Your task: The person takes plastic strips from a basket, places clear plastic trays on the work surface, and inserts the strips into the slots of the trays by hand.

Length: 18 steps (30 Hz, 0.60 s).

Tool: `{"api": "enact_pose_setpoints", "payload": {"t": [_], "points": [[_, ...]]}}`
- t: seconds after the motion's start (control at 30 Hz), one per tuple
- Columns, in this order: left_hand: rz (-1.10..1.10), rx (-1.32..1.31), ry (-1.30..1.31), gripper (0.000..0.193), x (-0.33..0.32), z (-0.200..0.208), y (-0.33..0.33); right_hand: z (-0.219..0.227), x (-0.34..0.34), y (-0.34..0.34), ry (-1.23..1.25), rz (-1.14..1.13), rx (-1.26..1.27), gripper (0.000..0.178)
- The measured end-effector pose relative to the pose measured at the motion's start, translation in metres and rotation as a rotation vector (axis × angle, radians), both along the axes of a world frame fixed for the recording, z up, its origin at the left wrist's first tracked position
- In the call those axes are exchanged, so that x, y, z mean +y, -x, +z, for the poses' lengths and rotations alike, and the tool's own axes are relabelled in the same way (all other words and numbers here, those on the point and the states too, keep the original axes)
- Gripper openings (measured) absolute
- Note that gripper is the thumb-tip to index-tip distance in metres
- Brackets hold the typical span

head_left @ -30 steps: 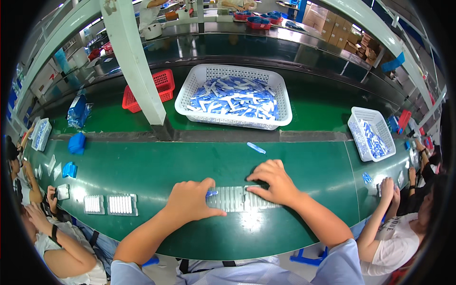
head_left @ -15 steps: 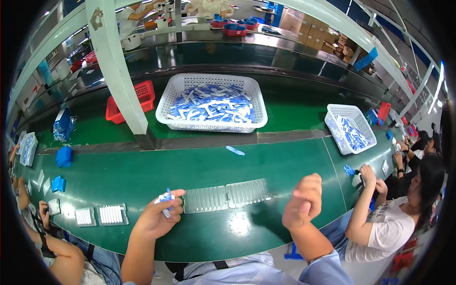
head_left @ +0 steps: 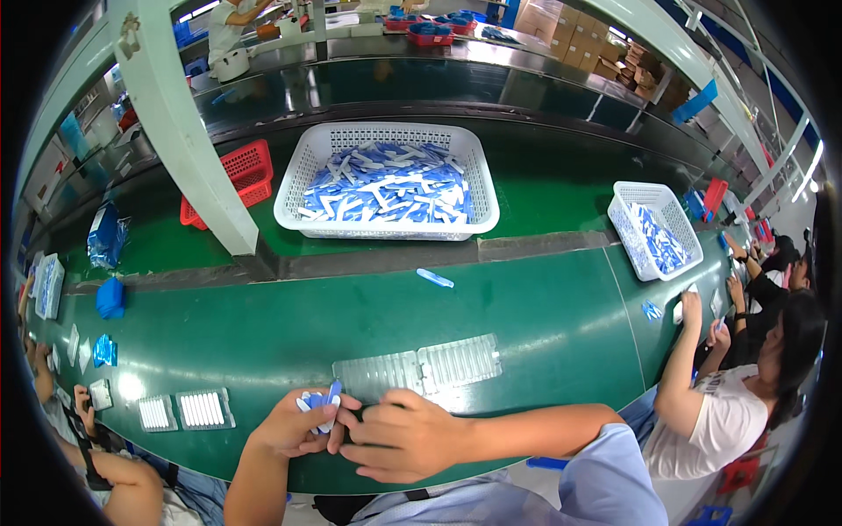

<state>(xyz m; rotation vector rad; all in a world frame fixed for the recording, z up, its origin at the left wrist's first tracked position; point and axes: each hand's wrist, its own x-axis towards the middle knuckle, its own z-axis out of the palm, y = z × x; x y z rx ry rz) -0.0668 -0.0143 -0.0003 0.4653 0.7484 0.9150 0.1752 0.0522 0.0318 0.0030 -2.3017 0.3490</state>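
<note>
My left hand [head_left: 294, 425] is closed around a small bundle of slim blue-and-white plastic pieces [head_left: 317, 405], whose ends stick up past the fingers. Beside it, my right hand [head_left: 412, 438] reaches in from the right with loosely bent, parted fingers. Its fingertips are at the left hand's fingers, its thumb is hidden, and I see nothing held in it. Just beyond both hands lies an unfolded clear plastic tray [head_left: 460, 361] with two ribbed halves, its slots bare. One loose blue piece [head_left: 435, 278] rests farther out on the green table.
A big white basket [head_left: 386, 230] heaped with the same pieces stands at the back, beside a red basket [head_left: 254, 175] and a white post [head_left: 180, 131]. A smaller white basket [head_left: 624, 241] is at right, near a co-worker [head_left: 745, 394]. Filled clear trays [head_left: 205, 408] lie left.
My right hand has swung left and down to meet the left hand. The left hand has shifted slightly lower. The co-worker's hands at right have moved apart, away from the blue pieces there.
</note>
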Motion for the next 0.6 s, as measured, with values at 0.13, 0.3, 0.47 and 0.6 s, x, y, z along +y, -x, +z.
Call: {"api": "enact_pose_setpoints", "payload": {"t": [0.13, 0.3, 0.47, 0.6], "points": [[-0.030, 0.050, -0.015, 0.036, 0.001, 0.002, 0.002, 0.010, 0.013, 0.017, 0.405, -0.068, 0.026, 0.048], [-0.100, 0.000, -0.005, 0.032, 0.006, 0.017, -0.006, 0.007, 0.032, 0.020, 0.521, -0.115, -0.130, 0.040], [-0.079, 0.139, 0.107, 0.033, 0.014, 0.052, -0.013, 0.008, 0.036, 0.017, 0.813, -0.029, -0.136, 0.030], [-0.193, 0.379, -0.065, 0.032, 0.014, 0.061, -0.008, 0.005, 0.033, 0.017, 0.890, -0.034, -0.090, 0.022]]}}
